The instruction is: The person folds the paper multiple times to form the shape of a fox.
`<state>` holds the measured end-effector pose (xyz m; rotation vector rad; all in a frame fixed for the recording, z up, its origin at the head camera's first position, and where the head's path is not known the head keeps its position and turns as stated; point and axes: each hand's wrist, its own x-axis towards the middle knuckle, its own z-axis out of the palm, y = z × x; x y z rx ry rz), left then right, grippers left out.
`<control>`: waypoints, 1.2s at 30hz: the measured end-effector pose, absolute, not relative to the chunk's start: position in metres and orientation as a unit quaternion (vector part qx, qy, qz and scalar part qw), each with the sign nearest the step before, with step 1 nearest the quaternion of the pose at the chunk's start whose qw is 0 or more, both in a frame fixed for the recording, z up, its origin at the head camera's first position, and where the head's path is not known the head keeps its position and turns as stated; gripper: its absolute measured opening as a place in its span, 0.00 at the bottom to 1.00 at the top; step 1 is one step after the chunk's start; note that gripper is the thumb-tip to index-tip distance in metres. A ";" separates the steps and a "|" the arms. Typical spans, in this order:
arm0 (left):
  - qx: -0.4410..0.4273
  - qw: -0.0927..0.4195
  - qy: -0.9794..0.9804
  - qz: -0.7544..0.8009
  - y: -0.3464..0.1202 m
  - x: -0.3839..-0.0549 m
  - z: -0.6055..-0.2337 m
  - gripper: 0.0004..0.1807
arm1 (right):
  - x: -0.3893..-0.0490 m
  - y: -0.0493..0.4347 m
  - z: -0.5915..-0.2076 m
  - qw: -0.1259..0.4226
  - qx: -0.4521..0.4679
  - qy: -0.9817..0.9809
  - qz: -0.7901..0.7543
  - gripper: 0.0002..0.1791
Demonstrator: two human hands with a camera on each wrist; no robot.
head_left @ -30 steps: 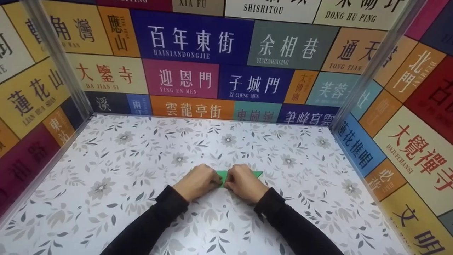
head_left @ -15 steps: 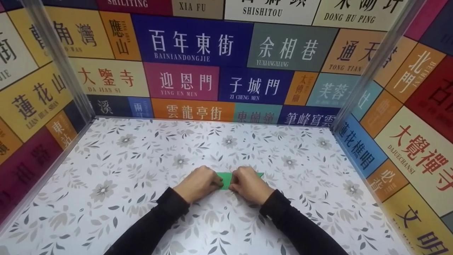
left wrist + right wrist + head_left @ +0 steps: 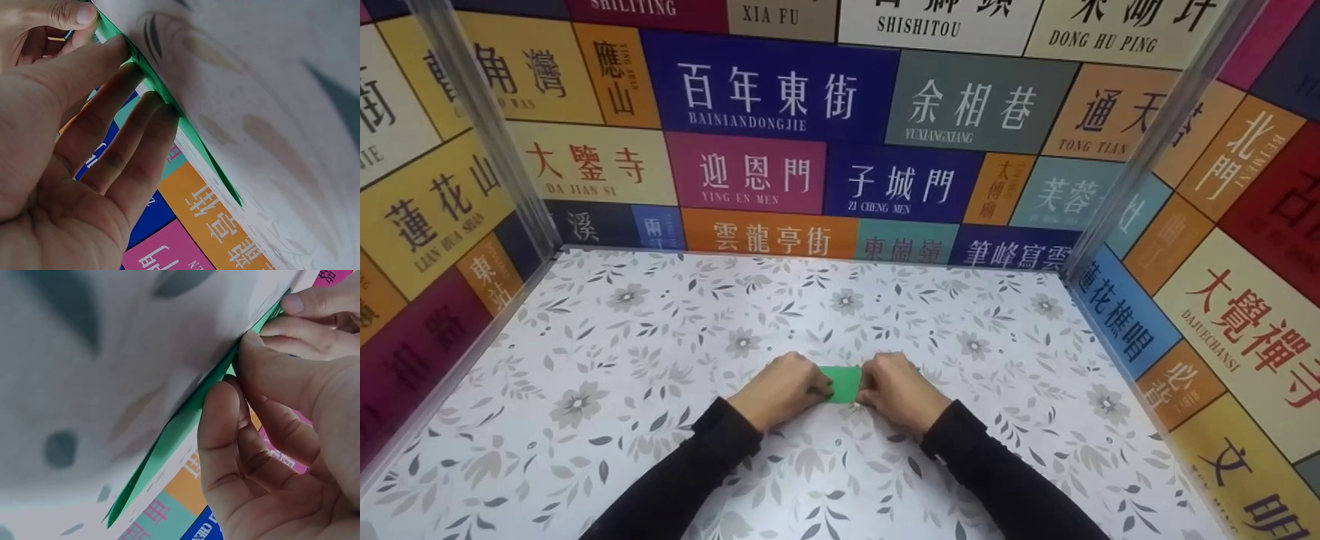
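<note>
A folded sheet of green paper (image 3: 842, 385) lies low on the patterned table, its middle showing between both hands. My left hand (image 3: 785, 386) holds its left part, thumb and fingertips at the paper in the left wrist view. My right hand (image 3: 898, 388) has thumb and fingers bent against the right part, which it mostly covers. From the right wrist view, the paper (image 3: 183, 417) looks thin and layered, narrowing to a pointed end with a slight gap between layers. Black sleeves reach both wrists.
The table (image 3: 675, 465) has a white cover printed with grey flowers and leaves. A back wall (image 3: 769, 86) of coloured name signs rises behind it. Similar side walls stand left and right, with clear corner strips (image 3: 1147, 142) where they meet.
My right hand has slid to the right along the paper, away from the left hand, baring more green between them. The left hand stays nearly in place on the paper.
</note>
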<state>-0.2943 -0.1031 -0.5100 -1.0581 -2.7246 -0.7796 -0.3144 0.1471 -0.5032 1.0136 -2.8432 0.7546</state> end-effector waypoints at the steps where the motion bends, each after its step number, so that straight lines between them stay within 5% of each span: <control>1: -0.348 0.057 -0.900 -0.257 -0.103 -0.294 -0.510 0.07 | -0.314 0.149 -0.503 0.014 0.323 -0.915 0.242 0.10; 36: -0.329 0.032 -0.906 -0.263 -0.102 -0.295 -0.511 0.07 | -0.315 0.188 -0.504 0.014 0.266 -0.933 0.241 0.09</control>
